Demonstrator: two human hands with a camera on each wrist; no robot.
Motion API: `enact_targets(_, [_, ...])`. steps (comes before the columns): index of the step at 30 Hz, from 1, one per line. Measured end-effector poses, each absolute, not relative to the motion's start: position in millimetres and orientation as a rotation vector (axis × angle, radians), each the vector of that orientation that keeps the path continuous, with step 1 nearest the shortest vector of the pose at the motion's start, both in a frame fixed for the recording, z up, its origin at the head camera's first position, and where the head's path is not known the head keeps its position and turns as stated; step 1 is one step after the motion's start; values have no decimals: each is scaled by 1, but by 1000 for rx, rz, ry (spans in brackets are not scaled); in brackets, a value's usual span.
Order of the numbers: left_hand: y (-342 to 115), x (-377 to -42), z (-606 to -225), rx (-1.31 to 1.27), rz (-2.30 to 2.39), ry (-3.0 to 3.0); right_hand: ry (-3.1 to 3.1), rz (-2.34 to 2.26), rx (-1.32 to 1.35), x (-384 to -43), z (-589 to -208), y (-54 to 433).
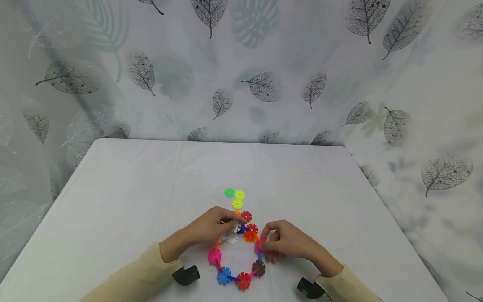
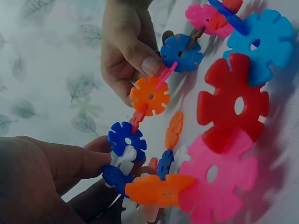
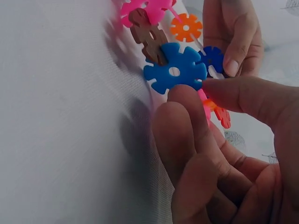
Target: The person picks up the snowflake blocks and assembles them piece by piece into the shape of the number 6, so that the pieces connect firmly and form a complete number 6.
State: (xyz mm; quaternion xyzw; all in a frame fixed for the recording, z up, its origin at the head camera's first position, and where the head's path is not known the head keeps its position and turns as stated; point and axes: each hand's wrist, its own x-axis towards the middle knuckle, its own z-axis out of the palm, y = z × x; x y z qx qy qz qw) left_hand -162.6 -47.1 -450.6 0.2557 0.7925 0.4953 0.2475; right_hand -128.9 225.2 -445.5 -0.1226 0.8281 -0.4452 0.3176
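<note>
White table (image 1: 151, 176) before a leaf-print cloth (image 1: 170, 113), with a ring of notched discs (image 1: 224, 275) at lower centre

Left hand (image 1: 216, 224): thumb and fingers narrowed on the ring's upper arc. Its wrist view, at lower left, shows the thumb against a white disc (image 2: 125, 162) next to a dark blue disc (image 2: 127, 139); the other fingertips are lost in shadow behind these pieces. Right hand (image 1: 284, 239): pinching the ring's right side, where a pink disc (image 2: 166, 74) stands edge-on between a blue disc (image 2: 181, 53) and an orange disc (image 2: 150, 95). The fingers cover the contact, so which piece takes the pinch cannot be told.

The left hand stands before the top of the arc, hiding whether the loop is joined there. Pale discs (image 1: 232, 238) beneath it are partly covered, and linked or loose is unclear. A red disc (image 1: 243, 281) and a brown disc (image 1: 258, 268) sit in the lower arc.

Above the left fingers, at centre, lie a green disc (image 1: 229, 193) and two yellow discs (image 1: 237, 204); another orange piece (image 1: 236, 213) is largely covered by that hand.

Farther out, a black curved piece (image 1: 186, 275) juts from under the left sleeve (image 1: 132, 277), another beside the right sleeve (image 1: 347, 285). Both sleeves are cut off by the bottom edge.
</note>
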Motion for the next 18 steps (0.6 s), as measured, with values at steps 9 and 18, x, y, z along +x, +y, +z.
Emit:
enact_targets(9, [-41, -160, -455, 729, 1368, 2190, 2382, -999, -417, -122, -446, 224])
enact_targets(18, [-40, -159, -457, 719, 1394, 2168, 2576, -902, -479, -123, -445, 214])
